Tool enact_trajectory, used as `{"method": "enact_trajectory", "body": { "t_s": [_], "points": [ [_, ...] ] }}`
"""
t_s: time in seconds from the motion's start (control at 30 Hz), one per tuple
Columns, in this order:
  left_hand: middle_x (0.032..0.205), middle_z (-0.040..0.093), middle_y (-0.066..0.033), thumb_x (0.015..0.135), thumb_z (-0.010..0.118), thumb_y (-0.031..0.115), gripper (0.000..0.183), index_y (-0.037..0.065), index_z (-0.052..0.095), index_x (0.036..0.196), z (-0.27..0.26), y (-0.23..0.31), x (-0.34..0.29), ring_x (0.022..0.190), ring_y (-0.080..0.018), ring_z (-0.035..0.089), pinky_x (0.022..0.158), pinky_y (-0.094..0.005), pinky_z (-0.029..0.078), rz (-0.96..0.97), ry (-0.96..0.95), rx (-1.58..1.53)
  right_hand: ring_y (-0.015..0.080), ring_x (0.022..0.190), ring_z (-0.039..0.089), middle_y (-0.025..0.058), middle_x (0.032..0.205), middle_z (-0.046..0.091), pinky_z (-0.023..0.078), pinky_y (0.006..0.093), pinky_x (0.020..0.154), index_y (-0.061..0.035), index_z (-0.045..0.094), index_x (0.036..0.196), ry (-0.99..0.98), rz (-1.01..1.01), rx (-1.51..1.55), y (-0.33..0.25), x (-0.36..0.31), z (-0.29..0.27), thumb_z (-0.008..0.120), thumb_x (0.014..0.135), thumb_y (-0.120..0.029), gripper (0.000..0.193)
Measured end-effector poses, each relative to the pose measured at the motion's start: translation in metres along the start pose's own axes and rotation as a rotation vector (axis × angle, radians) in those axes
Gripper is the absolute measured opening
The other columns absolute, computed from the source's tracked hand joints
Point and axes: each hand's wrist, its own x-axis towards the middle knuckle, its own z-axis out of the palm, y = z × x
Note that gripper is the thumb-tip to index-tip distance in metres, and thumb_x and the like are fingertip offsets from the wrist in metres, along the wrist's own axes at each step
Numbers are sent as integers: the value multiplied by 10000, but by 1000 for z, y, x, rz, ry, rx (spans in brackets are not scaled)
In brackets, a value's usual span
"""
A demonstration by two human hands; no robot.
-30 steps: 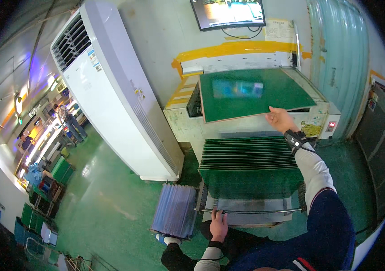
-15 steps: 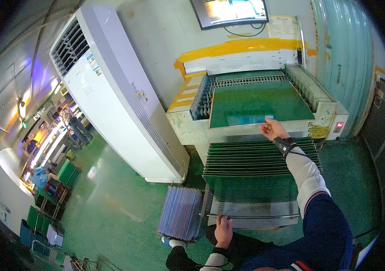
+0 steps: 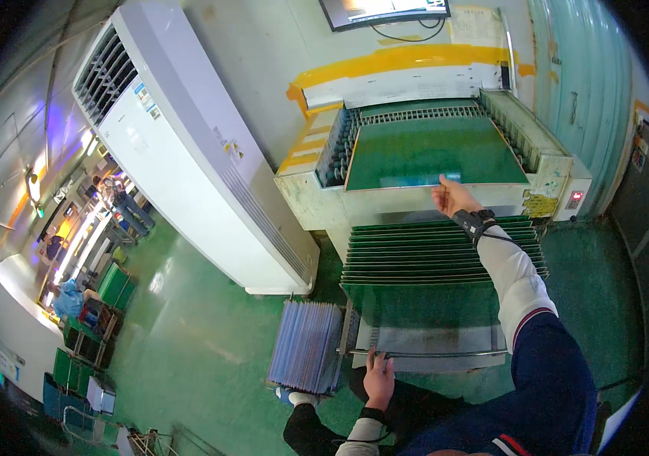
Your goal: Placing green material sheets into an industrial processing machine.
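Observation:
A green rectangular panel (image 3: 431, 152) with a thin light border lies on the rollers of a conveyor machine (image 3: 408, 205), its near edge toward me. At that near edge, right of its middle, my right hand (image 3: 455, 197) has its fingers closed on the panel. Lower down, my left hand (image 3: 378, 382) is closed over the metal bar (image 3: 446, 354) along the near side of a rack. Several similar green panels (image 3: 438, 254) stand in rows in this rack, below my right forearm. A second panel (image 3: 446, 107) shows farther back on the rollers.
Left of the rack stands a bundle of thin bluish-purple sheets (image 3: 305, 346). A tall white air conditioner (image 3: 195, 152) leans into view beside the machine. A small control box (image 3: 574, 199) sits at its right. People work at lit benches far left; a screen (image 3: 385, 11) hangs above.
The green panel has moved a little farther from me onto the rollers, and my right hand has followed it. My left hand stays on the bar. The whole view has shifted slightly.

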Motion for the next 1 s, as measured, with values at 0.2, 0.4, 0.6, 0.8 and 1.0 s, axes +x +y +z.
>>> {"method": "enact_trajectory", "body": {
  "t_s": [0.2,0.4,0.6,0.8,1.0],
  "points": [
    [1506,495,-128,1000,628,298,363,68,621,1281,5,-5,0,1160,-377,642,883,-448,556,58,50,49,139,682,639,37,844,671,536,288,609,-31,662,979,24,-11,4,-3,-1,5,682,975,-466,435],
    [1515,495,-145,997,631,323,365,96,630,1282,7,-12,1,1116,-392,665,823,-463,574,119,77,69,156,681,643,33,847,689,523,301,607,-52,674,969,-20,37,-75,-4,-6,9,665,987,-455,403],
    [1525,478,-127,999,626,325,374,87,627,1288,3,-5,1,1116,-382,667,831,-458,573,99,49,70,287,814,685,91,946,734,540,445,706,-98,712,968,484,-642,-1283,-29,-22,23,699,915,-415,321],
    [1520,480,-122,991,640,313,364,85,641,1276,4,-1,2,1103,-383,669,838,-452,571,57,51,84,371,1367,469,173,1443,568,331,588,1113,-183,692,1279,698,-745,-1780,-26,-14,-1,662,897,-467,477],
    [1525,480,-124,983,655,294,367,81,637,1281,5,-5,3,1111,-381,668,836,-453,572,53,37,66,404,1418,423,185,1506,518,293,601,1153,-205,641,1375,591,-679,-1784,-47,5,-3,652,908,-494,549]
  ]
}}
